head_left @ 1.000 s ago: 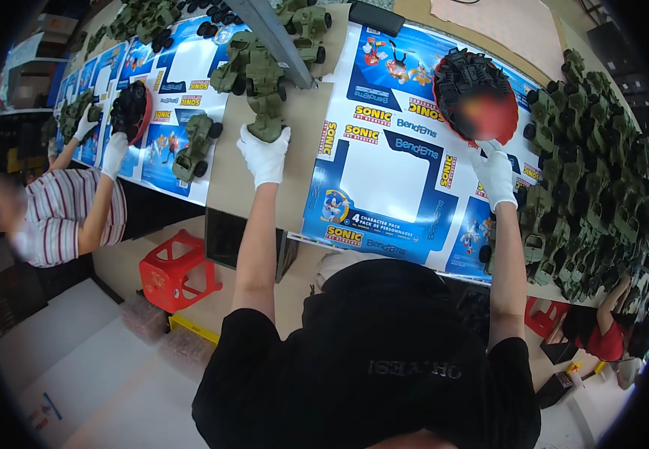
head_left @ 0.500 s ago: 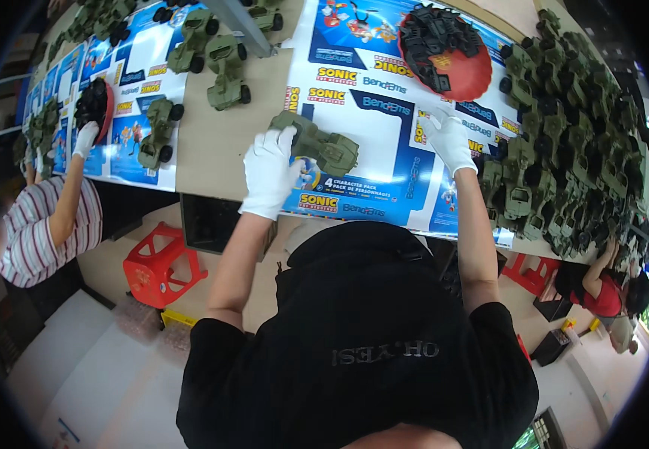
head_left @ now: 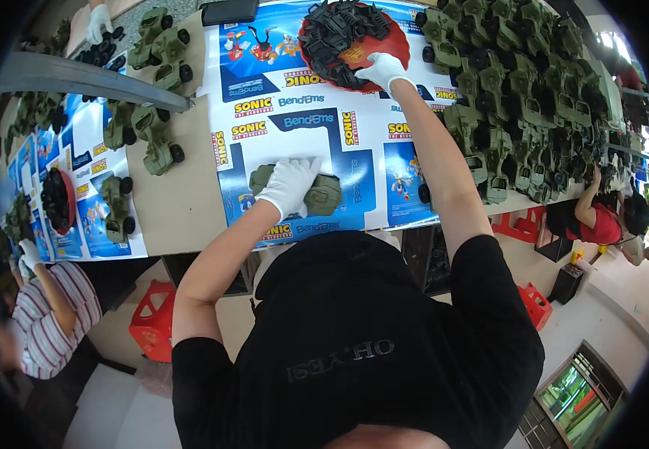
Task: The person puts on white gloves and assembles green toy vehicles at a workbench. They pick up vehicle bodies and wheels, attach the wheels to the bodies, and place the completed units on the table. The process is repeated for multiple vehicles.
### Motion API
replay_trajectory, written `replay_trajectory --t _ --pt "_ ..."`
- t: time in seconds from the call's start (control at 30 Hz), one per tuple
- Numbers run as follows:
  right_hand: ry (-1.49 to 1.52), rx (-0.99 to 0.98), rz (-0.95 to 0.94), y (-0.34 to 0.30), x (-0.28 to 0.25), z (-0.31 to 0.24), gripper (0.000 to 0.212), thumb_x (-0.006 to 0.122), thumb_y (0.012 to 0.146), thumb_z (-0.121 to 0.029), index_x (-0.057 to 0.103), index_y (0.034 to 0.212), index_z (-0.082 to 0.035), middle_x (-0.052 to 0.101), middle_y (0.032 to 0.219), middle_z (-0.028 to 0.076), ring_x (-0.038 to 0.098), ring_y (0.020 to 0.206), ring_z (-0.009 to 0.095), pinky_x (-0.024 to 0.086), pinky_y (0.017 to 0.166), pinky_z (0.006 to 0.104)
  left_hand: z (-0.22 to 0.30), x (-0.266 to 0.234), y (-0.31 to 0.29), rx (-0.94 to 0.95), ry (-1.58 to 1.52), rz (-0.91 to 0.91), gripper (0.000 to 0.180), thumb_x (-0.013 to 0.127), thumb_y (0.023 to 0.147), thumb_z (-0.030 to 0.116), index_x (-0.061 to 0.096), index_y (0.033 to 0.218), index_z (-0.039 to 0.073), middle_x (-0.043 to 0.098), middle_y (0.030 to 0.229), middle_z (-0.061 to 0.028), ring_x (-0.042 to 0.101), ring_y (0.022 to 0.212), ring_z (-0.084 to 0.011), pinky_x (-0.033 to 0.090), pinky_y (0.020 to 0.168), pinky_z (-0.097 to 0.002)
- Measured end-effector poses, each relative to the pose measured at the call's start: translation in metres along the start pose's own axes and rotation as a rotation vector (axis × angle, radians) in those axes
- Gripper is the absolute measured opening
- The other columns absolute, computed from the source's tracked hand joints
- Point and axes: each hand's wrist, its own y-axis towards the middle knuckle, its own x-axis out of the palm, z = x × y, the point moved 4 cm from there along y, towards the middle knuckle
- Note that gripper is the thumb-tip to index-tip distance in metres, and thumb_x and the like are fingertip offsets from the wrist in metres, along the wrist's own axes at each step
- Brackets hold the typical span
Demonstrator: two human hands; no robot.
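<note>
A white glove covers my left hand [head_left: 291,187], which is closed over the middle of an olive-green toy vehicle [head_left: 324,196] on the printed sheet in front of me. The hand hides the vehicle's centre; no black wheels show on it. Further out to the right, my gloved right hand [head_left: 386,70] reaches into a round red tray [head_left: 398,49]. Its fingertips pinch at a black plastic part [head_left: 348,76] on the near edge of the heap of black parts there.
Many olive-green toy vehicles [head_left: 522,90] stand packed at the right. Several more, such as one green vehicle [head_left: 156,142], sit to the left. A grey metal bar [head_left: 92,75] crosses the upper left. At the far left a striped-shirted person [head_left: 59,318] works with gloved hands.
My right hand has moved from the sheet to the black parts in the red tray. My left hand has shifted from the vehicle's end to over its middle. The view has turned and moved.
</note>
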Motion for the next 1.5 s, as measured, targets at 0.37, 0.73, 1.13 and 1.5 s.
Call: replay_trajectory --t 0.37,0.73,1.13,1.5 --pt "0.526 0.012 -0.104 -0.037 -0.034 -0.005 0.028 0.067 0.087 -0.017 0.062 0.107 0.001 0.062 0.082 0.006 0.052 0.062 0.011 0.045 0.06 0.0271 -0.013 -0.035 -0.041 -0.356 -1.156 -0.029 0.064 0.081 0.068 0.034 0.057 0.118 0.001 0.067 0.105 -0.0131 0.063 0.097 -0.024 0.047 0.089 -0.0326" --pt "0.779 -0.384 0.125 -0.257 -0.031 -0.012 0.032 0.064 0.088 -0.008 0.061 0.12 -0.008 0.061 0.093 0.005 0.054 0.07 0.008 0.046 0.066 0.0215 0.045 -0.084 -0.076 -0.105 -1.367 -0.005 0.074 0.081 0.069 0.039 0.053 0.122 -0.005 0.065 0.106 -0.015 0.062 0.095 -0.0218 0.046 0.088 -0.0327" --pt "0.694 -0.658 -0.131 -0.303 -0.045 0.001 0.038 0.046 0.098 -0.036 0.062 0.1 -0.001 0.062 0.102 0.01 0.056 0.099 0.024 0.042 0.091 0.0342 0.088 -0.094 -0.085 -0.034 -1.087 -0.135 0.098 0.081 0.063 0.053 0.043 0.133 -0.004 0.063 0.112 -0.0208 0.061 0.105 -0.0311 0.044 0.093 -0.0367" --pt "1.266 -0.064 -0.215 -0.283 -0.014 0.007 0.078 0.018 0.097 -0.063 0.068 0.103 -0.004 0.065 0.086 0.003 0.053 0.075 0.012 0.041 0.07 0.0238 0.087 -0.104 -0.081 -0.117 -1.059 -0.107 0.099 0.076 0.063 0.065 0.05 0.119 -0.012 0.064 0.106 -0.0257 0.063 0.101 -0.0337 0.047 0.089 -0.0365"
